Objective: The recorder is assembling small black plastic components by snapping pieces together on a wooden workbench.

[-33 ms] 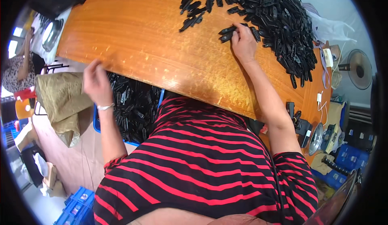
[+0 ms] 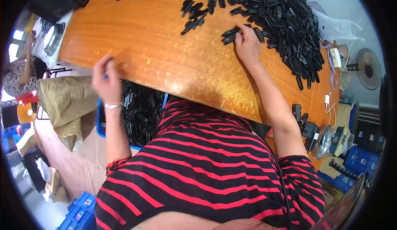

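My right hand (image 2: 248,46) is on the table, its fingers bent over a few small, elongated black pieces (image 2: 230,33) and pressed onto them. They look like plastic parts, but their exact kind is too small to tell. A large heap of the same black pieces (image 2: 285,27) lies just beyond and to the right of that hand. A small loose cluster (image 2: 193,15) sits farther left. My left hand (image 2: 106,79) is raised by the table's near left edge, above a blue crate (image 2: 100,120) filled with similar black pieces. Motion smears its fingers, so whatever they hold is unclear.
The wooden table (image 2: 144,44) has a worn near edge against my body. A brown sack (image 2: 66,102) stands left of the crate. At the right are a fan (image 2: 368,69), a metal bowl (image 2: 323,142) and cables. Another person (image 2: 20,75) is at the far left.
My left hand has shifted slightly right and toward the table's edge. My right hand stays over the same black pieces.
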Available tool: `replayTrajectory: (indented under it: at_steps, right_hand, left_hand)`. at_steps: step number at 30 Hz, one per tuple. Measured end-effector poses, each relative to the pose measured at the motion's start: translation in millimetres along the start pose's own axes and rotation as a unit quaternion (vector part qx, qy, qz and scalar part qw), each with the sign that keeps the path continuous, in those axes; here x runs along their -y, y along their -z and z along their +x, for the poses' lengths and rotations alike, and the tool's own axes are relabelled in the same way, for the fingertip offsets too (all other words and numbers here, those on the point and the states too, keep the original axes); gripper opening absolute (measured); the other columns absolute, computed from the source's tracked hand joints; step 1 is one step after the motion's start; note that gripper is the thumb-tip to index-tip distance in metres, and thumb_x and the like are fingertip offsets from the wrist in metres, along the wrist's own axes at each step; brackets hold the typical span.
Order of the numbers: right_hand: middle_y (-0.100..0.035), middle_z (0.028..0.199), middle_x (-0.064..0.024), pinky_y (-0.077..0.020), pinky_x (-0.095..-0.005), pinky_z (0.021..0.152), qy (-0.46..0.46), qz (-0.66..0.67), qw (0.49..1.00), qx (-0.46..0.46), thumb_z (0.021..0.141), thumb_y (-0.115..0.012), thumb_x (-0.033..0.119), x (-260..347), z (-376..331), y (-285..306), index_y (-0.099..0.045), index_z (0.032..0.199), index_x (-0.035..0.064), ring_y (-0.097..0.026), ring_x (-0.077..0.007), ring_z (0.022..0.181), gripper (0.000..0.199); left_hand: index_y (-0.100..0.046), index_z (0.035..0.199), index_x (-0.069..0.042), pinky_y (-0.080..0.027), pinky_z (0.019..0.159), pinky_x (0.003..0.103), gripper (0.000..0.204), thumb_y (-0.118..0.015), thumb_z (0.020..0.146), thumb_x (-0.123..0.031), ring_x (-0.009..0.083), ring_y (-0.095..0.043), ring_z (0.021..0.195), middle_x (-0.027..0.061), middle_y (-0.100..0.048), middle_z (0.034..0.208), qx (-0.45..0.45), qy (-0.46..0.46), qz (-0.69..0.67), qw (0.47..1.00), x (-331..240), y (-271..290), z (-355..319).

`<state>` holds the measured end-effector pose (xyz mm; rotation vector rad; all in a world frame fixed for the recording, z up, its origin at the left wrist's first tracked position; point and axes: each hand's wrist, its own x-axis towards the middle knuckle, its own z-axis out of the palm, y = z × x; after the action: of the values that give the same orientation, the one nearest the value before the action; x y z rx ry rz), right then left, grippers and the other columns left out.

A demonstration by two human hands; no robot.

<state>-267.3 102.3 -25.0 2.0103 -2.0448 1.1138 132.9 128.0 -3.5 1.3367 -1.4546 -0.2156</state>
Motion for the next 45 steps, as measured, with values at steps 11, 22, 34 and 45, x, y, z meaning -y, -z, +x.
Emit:
replayTrajectory:
  at_steps: [11, 22, 34, 45]
  right_hand:
    - [-0.06, 0.097, -0.01, -0.0503, -0.0381, 0.067, 0.041, 0.057, 0.996, 0.053, 0.081, -0.063, 0.007, 0, -13, 13, -0.063, 0.1, 0.0088, -0.062, -0.0319, 0.082, 0.02]
    - [-0.054, 0.096, -0.01, -0.0492, -0.0402, 0.069, 0.099, 0.03, 0.98, 0.17, 0.08, -0.067, 0.013, 7, 3, 12, -0.055, 0.1, 0.0066, -0.06, -0.0313, 0.084, 0.024]
    - [-0.062, 0.075, -0.0162, -0.0472, -0.0424, 0.064, -0.085, 0.179, 0.936, 0.292, 0.088, -0.06, 0.019, 41, -18, 22, -0.059, 0.093, 0.0029, -0.062, -0.0329, 0.075, 0.017]
    - [-0.062, 0.075, -0.0142, -0.0488, -0.0423, 0.062, 0.027, 0.058, 0.981, 0.184, 0.085, -0.062, 0.02, 44, -8, 32, -0.059, 0.091, 0.0061, -0.062, -0.0345, 0.074, 0.015]
  left_hand:
    - [-0.063, 0.104, -0.006, -0.047, 0.083, 0.039, 0.028, -0.068, 0.077, -0.011, 0.0326, -0.057, 0.096, 0.0138, -0.063, 0.099, 0.254, -0.139, 0.119, 0.95, -61, -175, 25]
    - [-0.065, 0.1, -0.005, -0.048, 0.078, 0.038, 0.023, -0.068, 0.078, -0.01, 0.0313, -0.06, 0.09, 0.0135, -0.063, 0.094, 0.235, -0.127, 0.099, 0.959, -51, -169, 21]
    - [-0.067, 0.094, -0.004, -0.048, 0.067, 0.03, 0.017, -0.07, 0.079, -0.009, 0.0207, -0.059, 0.074, 0.0082, -0.063, 0.083, 0.243, 0.038, -0.038, 0.969, -57, -164, 23]
    - [-0.06, 0.111, 0.002, -0.046, 0.068, 0.019, 0.023, -0.06, 0.09, -0.008, 0.0064, -0.056, 0.075, 0.0019, -0.064, 0.089, 0.405, 0.36, -0.428, 0.723, -85, -158, 11]
